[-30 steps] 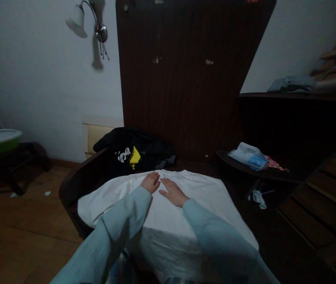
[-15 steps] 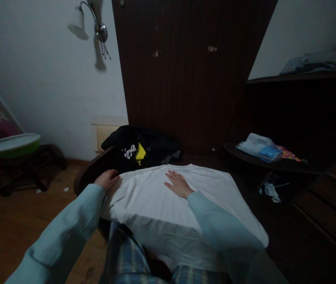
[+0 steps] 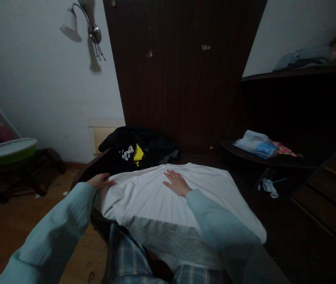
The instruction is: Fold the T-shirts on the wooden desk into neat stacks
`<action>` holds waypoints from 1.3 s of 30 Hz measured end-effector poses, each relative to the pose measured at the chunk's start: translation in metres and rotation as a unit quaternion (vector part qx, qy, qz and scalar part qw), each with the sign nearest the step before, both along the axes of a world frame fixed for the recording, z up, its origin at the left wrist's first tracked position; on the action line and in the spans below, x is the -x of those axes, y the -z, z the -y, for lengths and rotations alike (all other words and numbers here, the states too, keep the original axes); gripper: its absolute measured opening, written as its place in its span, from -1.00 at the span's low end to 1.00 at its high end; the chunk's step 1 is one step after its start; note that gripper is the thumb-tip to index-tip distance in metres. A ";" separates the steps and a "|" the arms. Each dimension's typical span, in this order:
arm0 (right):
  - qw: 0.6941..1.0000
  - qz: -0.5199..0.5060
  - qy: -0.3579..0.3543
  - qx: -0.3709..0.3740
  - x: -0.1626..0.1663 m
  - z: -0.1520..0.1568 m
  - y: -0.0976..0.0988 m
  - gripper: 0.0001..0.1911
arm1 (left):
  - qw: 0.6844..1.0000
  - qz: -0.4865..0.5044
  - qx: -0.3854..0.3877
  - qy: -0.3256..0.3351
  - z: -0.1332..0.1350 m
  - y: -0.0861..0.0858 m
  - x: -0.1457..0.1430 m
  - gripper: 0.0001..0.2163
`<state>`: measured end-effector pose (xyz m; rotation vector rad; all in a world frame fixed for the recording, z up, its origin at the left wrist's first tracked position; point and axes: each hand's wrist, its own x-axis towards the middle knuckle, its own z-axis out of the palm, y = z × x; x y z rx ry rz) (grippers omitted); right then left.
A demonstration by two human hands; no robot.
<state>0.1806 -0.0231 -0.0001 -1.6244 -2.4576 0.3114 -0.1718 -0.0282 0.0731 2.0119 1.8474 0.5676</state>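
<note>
We see a tall dark wooden panel [image 3: 182, 79] standing against the pale wall at the far side. Below it a white cloth [image 3: 162, 213] lies spread over a dark wooden table [image 3: 86, 170], covering most of its top and hanging over the near edge above plaid trousers [image 3: 126, 256]. Just behind the cloth sits a crumpled black garment [image 3: 140, 148] with a yellow and white print. Well off to the left a green and white basin [image 3: 6, 150] rests on a low stand. On a shelf to the right lies a plastic packet [image 3: 255, 144]. The right hand [image 3: 176, 182] lies palm down near the far middle of the cloth, its grip spread flat with the fingers apart. The left hand [image 3: 99, 180] rests at the cloth's left edge by the table rim. We cannot tell whether its grip pinches the fabric or only touches it.
</note>
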 end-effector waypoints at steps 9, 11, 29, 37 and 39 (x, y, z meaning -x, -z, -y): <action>1.000 -0.006 0.000 -0.004 -0.001 0.000 0.001 -0.37 | 0.985 0.099 0.070 0.122 -0.010 -0.033 -0.085 -0.68; 1.000 -0.004 0.002 -0.004 0.000 0.000 0.001 -0.36 | 0.956 0.183 0.138 0.180 -0.010 -0.036 -0.102 -0.59; 1.000 -0.008 0.003 -0.004 0.000 0.003 -0.002 -0.39 | 0.993 0.067 0.005 0.094 -0.039 0.041 -0.098 -0.84; 0.999 0.011 0.044 0.005 -0.029 0.017 0.001 -0.37 | 0.976 0.216 -0.003 0.038 -0.054 0.072 -0.130 -0.83; 0.998 0.017 0.055 0.016 -0.038 0.016 0.001 -0.37 | 0.971 0.234 0.009 0.044 -0.062 0.077 -0.139 -0.81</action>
